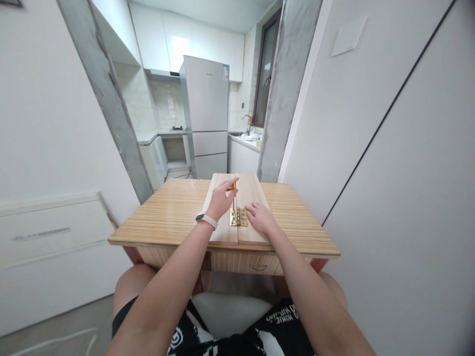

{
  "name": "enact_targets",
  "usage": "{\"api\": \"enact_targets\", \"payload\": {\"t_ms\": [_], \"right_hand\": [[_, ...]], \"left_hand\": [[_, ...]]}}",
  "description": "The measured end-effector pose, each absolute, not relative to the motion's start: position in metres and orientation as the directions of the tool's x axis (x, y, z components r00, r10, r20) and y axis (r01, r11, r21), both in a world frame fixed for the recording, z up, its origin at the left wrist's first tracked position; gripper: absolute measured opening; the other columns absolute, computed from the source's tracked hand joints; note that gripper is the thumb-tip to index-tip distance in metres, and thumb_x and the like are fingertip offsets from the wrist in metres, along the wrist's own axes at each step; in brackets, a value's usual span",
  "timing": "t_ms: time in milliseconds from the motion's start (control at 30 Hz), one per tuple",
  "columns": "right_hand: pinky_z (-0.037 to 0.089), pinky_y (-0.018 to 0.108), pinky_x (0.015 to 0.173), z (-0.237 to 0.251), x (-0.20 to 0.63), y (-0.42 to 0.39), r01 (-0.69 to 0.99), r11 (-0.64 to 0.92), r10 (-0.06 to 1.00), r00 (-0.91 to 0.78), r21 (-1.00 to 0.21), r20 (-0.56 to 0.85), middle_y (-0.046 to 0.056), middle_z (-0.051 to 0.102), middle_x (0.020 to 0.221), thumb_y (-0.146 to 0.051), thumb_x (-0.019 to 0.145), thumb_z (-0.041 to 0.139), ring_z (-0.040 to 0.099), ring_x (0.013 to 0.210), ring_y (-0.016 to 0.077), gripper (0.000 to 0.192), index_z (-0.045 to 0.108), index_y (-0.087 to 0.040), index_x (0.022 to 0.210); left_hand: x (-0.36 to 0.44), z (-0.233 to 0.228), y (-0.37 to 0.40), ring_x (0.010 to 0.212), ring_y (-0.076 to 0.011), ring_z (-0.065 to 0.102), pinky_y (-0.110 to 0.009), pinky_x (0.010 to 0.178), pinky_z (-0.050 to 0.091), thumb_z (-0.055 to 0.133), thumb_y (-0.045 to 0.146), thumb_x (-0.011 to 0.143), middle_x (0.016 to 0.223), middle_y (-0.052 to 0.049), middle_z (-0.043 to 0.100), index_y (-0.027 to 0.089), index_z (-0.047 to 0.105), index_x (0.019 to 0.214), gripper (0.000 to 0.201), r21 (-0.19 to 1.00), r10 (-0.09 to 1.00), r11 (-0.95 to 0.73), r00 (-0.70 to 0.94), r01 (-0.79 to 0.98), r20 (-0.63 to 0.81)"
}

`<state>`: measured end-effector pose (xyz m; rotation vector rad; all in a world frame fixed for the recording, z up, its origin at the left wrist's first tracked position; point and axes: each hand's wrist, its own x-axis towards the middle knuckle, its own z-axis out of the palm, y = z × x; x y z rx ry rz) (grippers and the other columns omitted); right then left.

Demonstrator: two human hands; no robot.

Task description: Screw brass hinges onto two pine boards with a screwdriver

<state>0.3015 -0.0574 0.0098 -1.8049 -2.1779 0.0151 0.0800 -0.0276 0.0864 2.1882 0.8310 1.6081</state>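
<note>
My left hand (222, 197), with a pale watch band on its wrist, grips the yellow and black handle of a screwdriver (233, 187). The screwdriver stands upright, its tip down at the left leaf of a brass hinge (238, 217). That hinge lies open across the seam between two pale wooden boards, the left board (222, 236) and the right board (249, 188). Several screw heads or holes show on its leaves. Just right of the hinge, my right hand (260, 217) rests on the right board with its fingers stretched out.
The boards lie on a striped wooden table (159, 217) with a drawer (245, 264) at its front. Beyond it stand a grey fridge (208, 99) and a sink counter (245, 148). White walls or panels rise on both sides.
</note>
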Motion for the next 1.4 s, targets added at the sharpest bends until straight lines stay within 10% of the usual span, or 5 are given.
{"api": "enact_targets", "payload": {"t_ms": [133,567,867,1400], "right_hand": [[0.029,0.045,0.124,0.0098,0.3013,-0.0579,0.957,0.207,0.959,-0.157,-0.202,0.235,0.008,0.051,0.162,-0.054,0.109,0.037,0.043,0.151,0.0277,0.051,0.061,-0.035,0.150],[0.026,0.045,0.126,0.0079,0.3018,-0.0563,0.954,0.204,0.962,-0.153,-0.221,0.227,0.007,0.049,0.163,-0.053,0.109,0.036,0.040,0.152,0.0271,0.051,0.061,-0.034,0.150],[0.028,0.045,0.125,0.0090,0.3014,-0.0574,0.955,0.209,0.958,-0.157,-0.211,0.239,0.007,0.051,0.161,-0.053,0.109,0.037,0.043,0.151,0.0277,0.051,0.062,-0.034,0.149],[0.029,0.045,0.124,0.0057,0.3026,-0.0543,0.954,0.218,0.953,-0.163,-0.204,0.254,0.008,0.051,0.161,-0.053,0.109,0.036,0.043,0.151,0.0269,0.051,0.062,-0.034,0.149]], "left_hand": [[0.0809,0.0830,-0.0240,0.131,-0.0224,0.066,-0.041,0.111,0.057,0.055,0.012,0.099,0.143,-0.009,0.067,0.026,0.058,0.150,0.054,0.581,0.620,-0.785,0.240,0.217,0.747],[0.0779,0.0873,-0.0302,0.090,-0.0149,0.070,-0.029,0.079,0.065,0.069,0.015,0.094,0.117,-0.006,0.070,0.028,0.068,0.136,0.044,0.574,0.637,-0.759,0.168,0.308,0.753],[0.0791,0.0830,-0.0250,0.124,-0.0210,0.069,-0.038,0.105,0.060,0.056,0.009,0.098,0.139,-0.010,0.068,0.024,0.057,0.150,0.054,0.571,0.607,-0.795,0.229,0.207,0.761],[0.0788,0.0861,-0.0291,0.104,-0.0188,0.072,-0.036,0.092,0.065,0.065,0.018,0.096,0.126,-0.008,0.072,0.027,0.065,0.140,0.045,0.552,0.612,-0.787,0.226,0.277,0.758]]}}
